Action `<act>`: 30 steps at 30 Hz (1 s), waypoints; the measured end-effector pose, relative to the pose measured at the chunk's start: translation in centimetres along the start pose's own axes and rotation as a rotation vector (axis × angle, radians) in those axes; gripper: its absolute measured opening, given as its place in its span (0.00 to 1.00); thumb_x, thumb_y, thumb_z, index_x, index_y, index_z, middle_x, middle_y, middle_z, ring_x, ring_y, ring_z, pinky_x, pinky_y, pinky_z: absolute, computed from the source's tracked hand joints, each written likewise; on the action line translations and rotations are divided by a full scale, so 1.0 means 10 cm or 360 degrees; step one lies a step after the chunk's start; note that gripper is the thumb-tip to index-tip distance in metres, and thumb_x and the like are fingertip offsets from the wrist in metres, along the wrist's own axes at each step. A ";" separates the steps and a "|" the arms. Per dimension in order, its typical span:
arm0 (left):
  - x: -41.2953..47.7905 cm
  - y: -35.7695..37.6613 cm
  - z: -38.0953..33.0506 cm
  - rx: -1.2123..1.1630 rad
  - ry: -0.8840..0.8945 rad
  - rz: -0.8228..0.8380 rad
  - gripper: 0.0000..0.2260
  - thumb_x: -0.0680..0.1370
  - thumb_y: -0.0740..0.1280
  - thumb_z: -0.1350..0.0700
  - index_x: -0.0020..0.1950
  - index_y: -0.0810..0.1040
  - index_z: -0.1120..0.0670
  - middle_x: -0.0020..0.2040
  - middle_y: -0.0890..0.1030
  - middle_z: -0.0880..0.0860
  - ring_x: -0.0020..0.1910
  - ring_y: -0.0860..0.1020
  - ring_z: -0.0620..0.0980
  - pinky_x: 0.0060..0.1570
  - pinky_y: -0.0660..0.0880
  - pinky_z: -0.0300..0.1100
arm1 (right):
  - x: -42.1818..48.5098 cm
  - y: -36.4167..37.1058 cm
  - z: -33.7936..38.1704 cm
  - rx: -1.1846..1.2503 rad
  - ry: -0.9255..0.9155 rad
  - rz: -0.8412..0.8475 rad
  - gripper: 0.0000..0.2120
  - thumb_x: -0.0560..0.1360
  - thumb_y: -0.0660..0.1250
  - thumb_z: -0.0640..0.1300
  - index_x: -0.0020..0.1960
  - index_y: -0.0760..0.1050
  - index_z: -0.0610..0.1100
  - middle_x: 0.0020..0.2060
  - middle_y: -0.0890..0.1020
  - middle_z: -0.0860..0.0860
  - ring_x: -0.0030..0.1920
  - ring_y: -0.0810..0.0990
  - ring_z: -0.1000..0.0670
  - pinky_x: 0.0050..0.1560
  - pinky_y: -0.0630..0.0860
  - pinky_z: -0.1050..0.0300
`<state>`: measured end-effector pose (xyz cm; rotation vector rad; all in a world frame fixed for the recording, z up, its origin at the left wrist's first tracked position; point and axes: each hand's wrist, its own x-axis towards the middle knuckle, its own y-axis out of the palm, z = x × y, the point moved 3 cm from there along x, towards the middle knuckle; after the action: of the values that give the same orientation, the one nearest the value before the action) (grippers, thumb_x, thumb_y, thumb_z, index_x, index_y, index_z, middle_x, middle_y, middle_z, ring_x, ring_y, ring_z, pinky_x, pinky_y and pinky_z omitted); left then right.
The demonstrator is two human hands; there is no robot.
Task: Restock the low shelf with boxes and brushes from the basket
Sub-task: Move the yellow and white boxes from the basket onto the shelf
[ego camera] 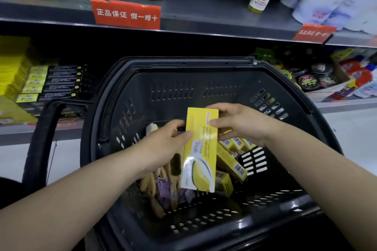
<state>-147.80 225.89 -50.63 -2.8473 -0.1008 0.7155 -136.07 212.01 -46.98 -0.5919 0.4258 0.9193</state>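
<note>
A long yellow box with a printed label is held upright over the black basket. My left hand grips its left edge near the middle, and my right hand pinches its top right. Inside the basket lie more yellow boxes on the right and wooden brushes on the left, partly hidden by the held box. The low shelf behind the basket carries stacked black-and-yellow boxes at the left.
The basket's handle sticks up at the left. An upper shelf with bottles and red price tags overhangs. Round tins and colourful packs sit on the low shelf at the right. White floor lies below.
</note>
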 end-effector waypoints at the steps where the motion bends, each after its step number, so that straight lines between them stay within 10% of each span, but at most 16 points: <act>1: 0.00 0.00 0.00 -0.0115 -0.0033 0.0015 0.13 0.80 0.60 0.48 0.64 0.72 0.47 0.53 0.80 0.44 0.51 0.77 0.39 0.49 0.72 0.29 | 0.00 0.03 0.00 0.0105 -0.0016 0.0033 0.13 0.78 0.63 0.39 0.61 0.73 0.48 0.49 0.84 0.48 0.52 0.82 0.49 0.53 0.79 0.54; 7: 0.06 -0.10 0.07 -0.0492 -0.0242 -0.0179 0.11 0.79 0.64 0.50 0.58 0.77 0.54 0.50 0.83 0.50 0.49 0.80 0.48 0.47 0.75 0.41 | 0.18 0.11 -0.15 0.0534 -0.0007 -0.0129 0.10 0.81 0.58 0.46 0.59 0.73 0.45 0.44 0.84 0.50 0.42 0.84 0.51 0.43 0.80 0.59; 10: 0.08 -0.17 0.14 -0.0541 -0.0365 -0.0300 0.11 0.78 0.65 0.50 0.57 0.74 0.55 0.50 0.83 0.55 0.49 0.81 0.54 0.49 0.78 0.48 | 0.33 0.12 -0.37 -0.0411 0.0121 -0.0128 0.13 0.81 0.55 0.52 0.59 0.71 0.47 0.52 0.80 0.48 0.48 0.81 0.51 0.49 0.75 0.57; 14: 0.11 -0.19 0.18 -0.0530 -0.0396 -0.0327 0.11 0.77 0.66 0.50 0.56 0.71 0.54 0.51 0.81 0.56 0.51 0.80 0.55 0.55 0.77 0.54 | 0.42 0.37 -0.92 -0.1867 0.0452 0.0507 0.27 0.79 0.60 0.54 0.72 0.61 0.41 0.55 0.76 0.45 0.51 0.75 0.45 0.45 0.70 0.54; 19: 0.12 -0.18 0.19 -0.0484 -0.0425 -0.0325 0.10 0.78 0.66 0.52 0.55 0.71 0.56 0.52 0.81 0.57 0.51 0.80 0.56 0.56 0.76 0.56 | 0.51 0.55 -1.32 -0.2024 0.0621 0.0745 0.29 0.78 0.64 0.46 0.73 0.56 0.39 0.61 0.76 0.42 0.58 0.77 0.41 0.52 0.75 0.49; 22: 0.14 -0.20 0.22 -0.0530 -0.0453 -0.0360 0.10 0.78 0.65 0.54 0.56 0.71 0.57 0.52 0.81 0.58 0.50 0.80 0.56 0.53 0.77 0.54 | 0.57 0.40 -1.22 -0.1928 0.0662 0.0684 0.08 0.76 0.66 0.46 0.45 0.73 0.41 0.38 0.76 0.44 0.35 0.75 0.46 0.33 0.67 0.56; 24: 0.15 -0.21 0.23 -0.0581 -0.0480 -0.0382 0.12 0.79 0.64 0.55 0.60 0.71 0.59 0.53 0.81 0.58 0.50 0.80 0.57 0.51 0.78 0.53 | 0.57 0.19 -1.05 -0.1673 0.0724 0.0501 0.14 0.76 0.66 0.48 0.35 0.69 0.42 0.31 0.70 0.47 0.28 0.70 0.49 0.31 0.65 0.57; 30: 0.16 -0.23 0.20 -0.0890 -0.0492 -0.0448 0.07 0.81 0.59 0.59 0.47 0.77 0.56 0.45 0.81 0.56 0.41 0.80 0.52 0.38 0.74 0.41 | 0.04 -0.22 -0.47 0.0081 0.0463 -0.0131 0.19 0.77 0.64 0.40 0.66 0.69 0.38 0.57 0.79 0.41 0.46 0.84 0.41 0.51 0.81 0.49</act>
<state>-147.44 228.68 -52.61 -3.0856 -0.8538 1.2111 -134.47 208.23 -50.19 -0.6945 0.6791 0.7434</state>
